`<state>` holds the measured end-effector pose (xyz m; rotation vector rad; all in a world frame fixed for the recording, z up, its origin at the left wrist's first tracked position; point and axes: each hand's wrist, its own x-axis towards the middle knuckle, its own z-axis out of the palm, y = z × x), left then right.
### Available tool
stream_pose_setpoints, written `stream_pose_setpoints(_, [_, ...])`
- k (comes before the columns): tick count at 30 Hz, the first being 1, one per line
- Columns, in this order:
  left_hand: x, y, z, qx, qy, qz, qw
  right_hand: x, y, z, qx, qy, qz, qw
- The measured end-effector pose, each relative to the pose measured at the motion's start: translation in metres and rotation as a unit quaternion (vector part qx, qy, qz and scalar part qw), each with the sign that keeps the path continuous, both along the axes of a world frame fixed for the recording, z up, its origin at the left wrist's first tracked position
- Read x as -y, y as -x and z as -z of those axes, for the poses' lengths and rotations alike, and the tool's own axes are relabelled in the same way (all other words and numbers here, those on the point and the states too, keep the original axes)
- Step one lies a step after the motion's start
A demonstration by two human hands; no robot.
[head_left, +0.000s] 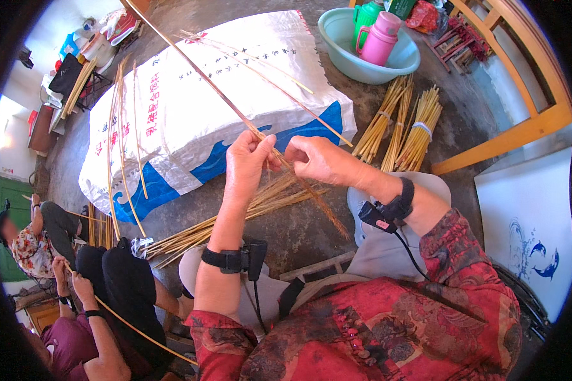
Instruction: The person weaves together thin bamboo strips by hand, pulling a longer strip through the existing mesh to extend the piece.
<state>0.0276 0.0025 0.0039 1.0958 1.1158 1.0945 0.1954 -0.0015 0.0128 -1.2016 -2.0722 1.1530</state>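
A long, thin dried plant stalk [225, 100] runs from the upper left down between my hands, ending in a brushy brown tip [327, 213] above my lap. My left hand [246, 162] pinches it between thumb and fingers near the middle of the view. Close beside, on the tip side, my right hand [321, 160] has its fingers closed on the same stalk. Beneath both hands lies a loose pile of similar stalks [194, 238]. Ahead, a stuffed white sack [194, 120] with a blue wave print carries several single stalks on top.
Tied stalk bundles [422, 124] stand by my right knee. Beyond them, a pale green basin [340, 66] holds a pink thermos [380, 39] and a green one. A wooden frame [502, 141] rises at the right. Two people sit at the left, the nearer one holding a stalk [130, 324].
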Motion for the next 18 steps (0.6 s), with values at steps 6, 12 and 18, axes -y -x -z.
stream_pose_setpoints(6, [-0.005, 0.009, 0.007, 0.127, 0.034, -0.001, 0.991, -0.002, -0.017, -0.013, -0.133, 0.273, -0.028, 0.952])
stream_pose_setpoints(12, [-0.009, 0.015, 0.011, 0.187, 0.036, 0.020, 0.981, 0.000, -0.032, -0.010, -0.205, 0.361, -0.042, 0.909])
stream_pose_setpoints(18, [-0.009, 0.008, 0.012, 0.225, 0.044, 0.038, 0.973, 0.004, -0.039, -0.012, -0.211, 0.361, -0.022, 0.908])
